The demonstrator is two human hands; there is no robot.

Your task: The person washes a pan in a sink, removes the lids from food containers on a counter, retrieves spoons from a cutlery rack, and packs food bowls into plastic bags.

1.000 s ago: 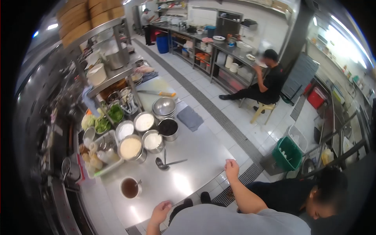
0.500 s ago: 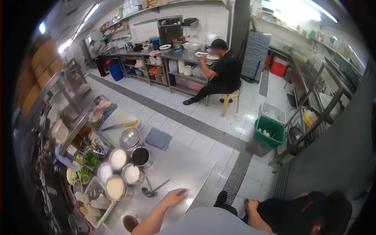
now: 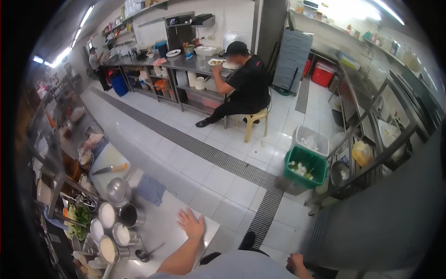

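Wearer's view of a restaurant kitchen with two bare hands in sight. The left hand point(image 3: 190, 225) is palm down with five fingers spread, holding nothing, over the outer end of one steel counter point(image 3: 162, 218); whether it presses on the metal, I cannot tell. The right hand point(image 3: 295, 260) is low beside the body, well apart from the counter, fingers curled; whether it grips anything, I cannot tell.

On the counter, near the left forearm, lies at least one ladle point(image 3: 141, 255). Beyond it cluster five round metal containers point(image 3: 134, 238), then one blue-grey cloth point(image 3: 150, 189) and one knife point(image 3: 109, 169) on a cutting board point(image 3: 111, 156). Across the floor, one person point(image 3: 253, 76) sits on one stool point(image 3: 256, 122); another stands farther off.
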